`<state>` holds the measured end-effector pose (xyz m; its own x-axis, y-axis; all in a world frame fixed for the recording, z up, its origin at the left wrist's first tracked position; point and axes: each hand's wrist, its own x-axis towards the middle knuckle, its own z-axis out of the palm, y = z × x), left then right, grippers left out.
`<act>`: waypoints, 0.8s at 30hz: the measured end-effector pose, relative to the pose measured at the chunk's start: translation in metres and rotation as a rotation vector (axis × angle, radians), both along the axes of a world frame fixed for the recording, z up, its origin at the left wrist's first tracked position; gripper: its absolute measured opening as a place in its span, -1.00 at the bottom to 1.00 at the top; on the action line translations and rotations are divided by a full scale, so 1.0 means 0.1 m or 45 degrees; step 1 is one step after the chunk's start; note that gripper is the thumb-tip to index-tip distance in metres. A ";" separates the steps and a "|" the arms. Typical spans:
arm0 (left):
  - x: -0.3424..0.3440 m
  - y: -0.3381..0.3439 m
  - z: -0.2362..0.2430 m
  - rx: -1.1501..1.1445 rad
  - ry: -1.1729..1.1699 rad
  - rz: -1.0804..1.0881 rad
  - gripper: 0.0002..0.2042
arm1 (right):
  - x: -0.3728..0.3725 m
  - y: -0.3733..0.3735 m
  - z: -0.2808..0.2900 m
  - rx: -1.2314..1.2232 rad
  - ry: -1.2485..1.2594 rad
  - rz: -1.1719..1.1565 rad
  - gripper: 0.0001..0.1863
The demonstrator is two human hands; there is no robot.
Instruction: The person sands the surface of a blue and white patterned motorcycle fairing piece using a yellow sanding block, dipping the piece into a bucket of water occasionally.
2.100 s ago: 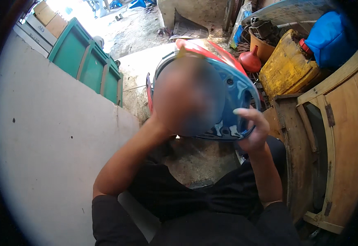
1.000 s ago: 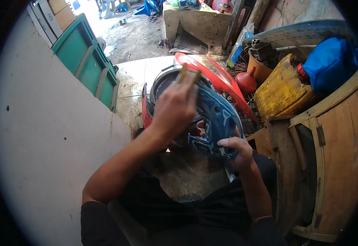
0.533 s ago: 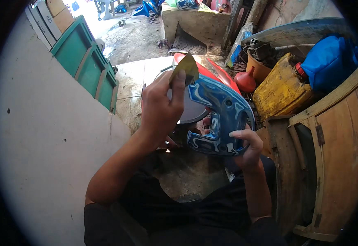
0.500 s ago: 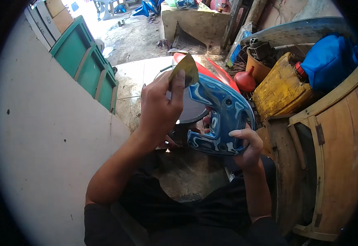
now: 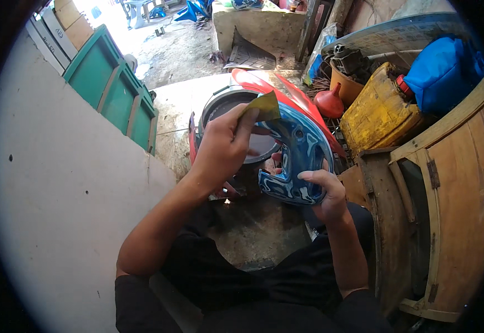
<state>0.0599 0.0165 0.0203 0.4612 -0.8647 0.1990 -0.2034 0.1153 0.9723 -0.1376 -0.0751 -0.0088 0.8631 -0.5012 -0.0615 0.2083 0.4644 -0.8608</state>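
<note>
At the left hand [image 5: 222, 139]: fingers [image 5: 246, 123] pinch one yellow-green sheet [image 5: 266, 107] by the upper end of one glossy blue panel [image 5: 304, 152] (contact between the two is unclear). At the right hand [image 5: 332, 195]: fingers grip the panel's lower right edge. Behind it: one round bucket [image 5: 207, 107], curved red panels [image 5: 299, 99]; farther right, one red funnel [image 5: 329, 102], yellow jerrycan [image 5: 372, 105], blue bag [image 5: 443, 76].

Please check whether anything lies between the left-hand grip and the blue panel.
Yes: the yellowish sheet pinched in the left-hand grip overlaps the blue panel at its upper end in this view; whether they touch is unclear.
</note>
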 end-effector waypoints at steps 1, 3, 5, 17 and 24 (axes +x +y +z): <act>0.01 -0.01 -0.02 -0.021 0.011 -0.011 -0.65 | 0.00 0.00 0.02 0.005 0.003 0.001 -0.31; 0.01 0.00 0.00 -0.051 0.031 -0.007 -0.68 | 0.00 0.01 0.02 0.003 0.012 0.005 -0.31; 0.03 0.01 -0.02 -0.077 -0.040 -0.040 -0.72 | 0.01 0.01 0.01 -0.012 0.024 0.013 -0.31; 0.05 -0.01 -0.04 -0.192 -0.681 0.331 -0.75 | 0.03 0.03 0.13 0.224 -0.196 0.067 -0.22; -0.18 0.02 -0.07 -0.168 -1.096 0.184 -0.60 | -0.04 0.02 0.15 0.250 -0.209 0.026 -0.22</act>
<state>0.0416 0.0187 0.0138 0.2084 -0.7547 0.6221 -0.8803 0.1324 0.4555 -0.1414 -0.0736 0.0065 0.8795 -0.4756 -0.0140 0.3267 0.6250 -0.7090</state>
